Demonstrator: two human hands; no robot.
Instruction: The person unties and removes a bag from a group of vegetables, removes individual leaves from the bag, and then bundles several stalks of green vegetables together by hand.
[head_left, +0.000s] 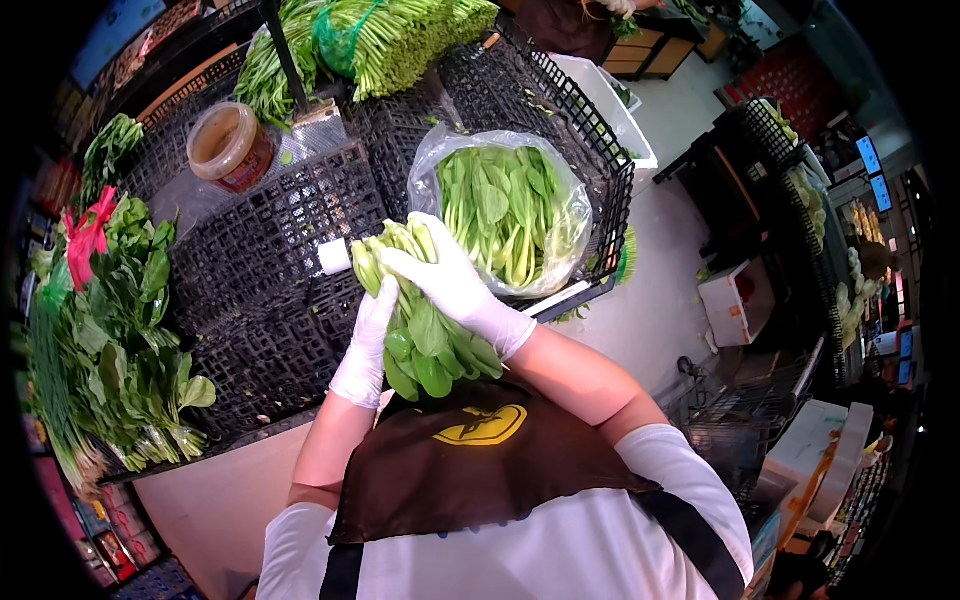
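Note:
Both my hands, in thin white gloves, are closed around a bunch of leafy greens (431, 337), its pale stalks pointing away from me and its leaves towards my brown apron. My left hand (367, 341) supports the stalks from the left side. Across the top and right of the bunch lies my right hand (457, 277), its thumb over the stalks. Just beyond the right hand, a clear plastic bag (574, 202) stands open, filled with similar greens (499, 199). A small white roll or cap (334, 256) is beside the stalk ends.
Black plastic crates (262, 240) form the work surface. Bundled greens (112, 337) with a pink tie lie left; a plastic tub (231, 146) stands behind. Thin green stalks (397, 45) are piled at the back. White foam boxes (600, 97) stand beyond the right crate edge.

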